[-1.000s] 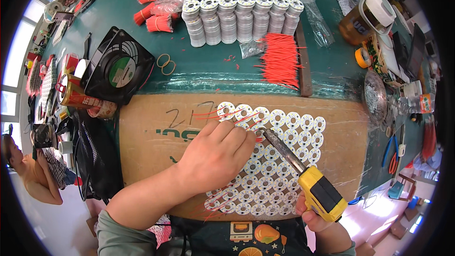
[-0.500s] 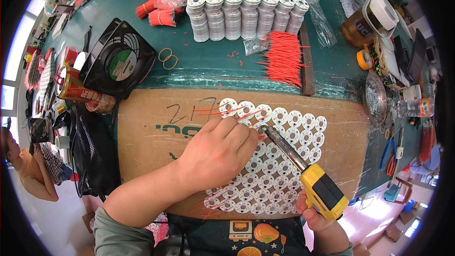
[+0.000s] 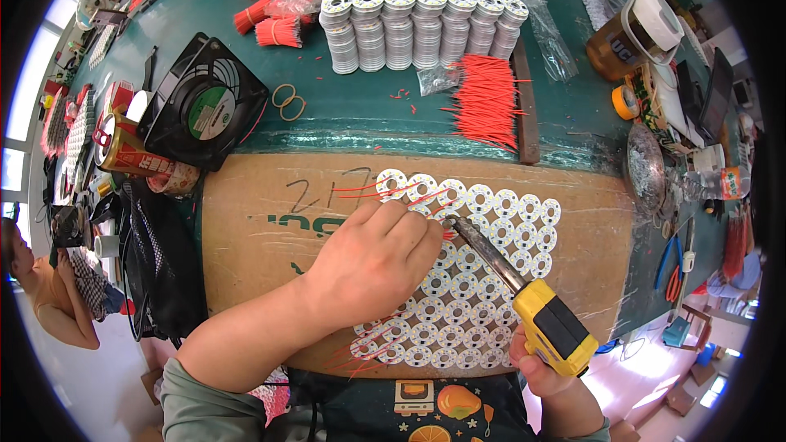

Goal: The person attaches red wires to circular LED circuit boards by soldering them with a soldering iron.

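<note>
My left hand (image 3: 372, 258) is closed in a pinch over the ring-shaped white LED boards (image 3: 467, 286), which lie in rows. Short ends of red wire (image 3: 448, 235) poke out by its fingertips; the rest of its grip is hidden. In my right hand (image 3: 536, 370), at the lower right, is a yellow and black soldering iron (image 3: 555, 327). Its dark metal tip slants up left, right beside my left fingertips, over a board in the second row. Whether it touches the board I cannot tell. Thin red wires lie across several boards at the upper left and lower left of the rows.
Under the boards is a cardboard sheet (image 3: 246, 196). Behind it stand tall stacks of boards (image 3: 422, 24), a pile of red wires (image 3: 485, 106) and a wooden strip (image 3: 526, 115). A black fan (image 3: 205, 102) sits left; pliers (image 3: 673, 266) lie right. Another person sits far left.
The whole view has shifted very slightly. Both hands and the soldering iron keep nearly the same place over the boards.
</note>
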{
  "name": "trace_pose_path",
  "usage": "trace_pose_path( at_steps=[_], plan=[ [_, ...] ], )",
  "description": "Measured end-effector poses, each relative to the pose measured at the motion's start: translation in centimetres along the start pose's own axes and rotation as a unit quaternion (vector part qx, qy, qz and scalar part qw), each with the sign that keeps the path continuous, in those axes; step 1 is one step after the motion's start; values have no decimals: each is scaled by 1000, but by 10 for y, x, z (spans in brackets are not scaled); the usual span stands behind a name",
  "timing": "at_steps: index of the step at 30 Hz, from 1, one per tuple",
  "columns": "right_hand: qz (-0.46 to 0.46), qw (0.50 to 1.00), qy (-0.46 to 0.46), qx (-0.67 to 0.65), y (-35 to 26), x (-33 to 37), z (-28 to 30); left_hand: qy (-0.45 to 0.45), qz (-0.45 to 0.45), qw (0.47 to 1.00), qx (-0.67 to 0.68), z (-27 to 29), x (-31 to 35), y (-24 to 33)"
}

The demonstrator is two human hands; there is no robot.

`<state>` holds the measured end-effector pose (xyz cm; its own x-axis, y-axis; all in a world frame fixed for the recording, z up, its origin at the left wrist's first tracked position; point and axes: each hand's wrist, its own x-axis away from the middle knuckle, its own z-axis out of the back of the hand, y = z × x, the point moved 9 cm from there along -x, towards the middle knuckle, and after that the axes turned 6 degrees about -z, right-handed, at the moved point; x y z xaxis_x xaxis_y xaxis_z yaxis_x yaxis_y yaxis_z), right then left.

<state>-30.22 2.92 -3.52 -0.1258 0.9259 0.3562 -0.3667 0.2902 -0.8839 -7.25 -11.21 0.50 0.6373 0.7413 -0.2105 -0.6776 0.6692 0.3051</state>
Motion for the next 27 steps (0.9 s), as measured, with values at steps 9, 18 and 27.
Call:
trace_pose_path(
  at_steps=[9,18,27],
  plan=[
    [0,998,7,-64,2,-1,0,5,-9,1000,3,-1,0,1],
    [4,996,-5,-95,11,-1,-4,8,-18,1000,7,-3,-1,2],
    [17,993,2,-116,0,-5,-3,10,-24,1000,10,0,-1,4]
  ],
)
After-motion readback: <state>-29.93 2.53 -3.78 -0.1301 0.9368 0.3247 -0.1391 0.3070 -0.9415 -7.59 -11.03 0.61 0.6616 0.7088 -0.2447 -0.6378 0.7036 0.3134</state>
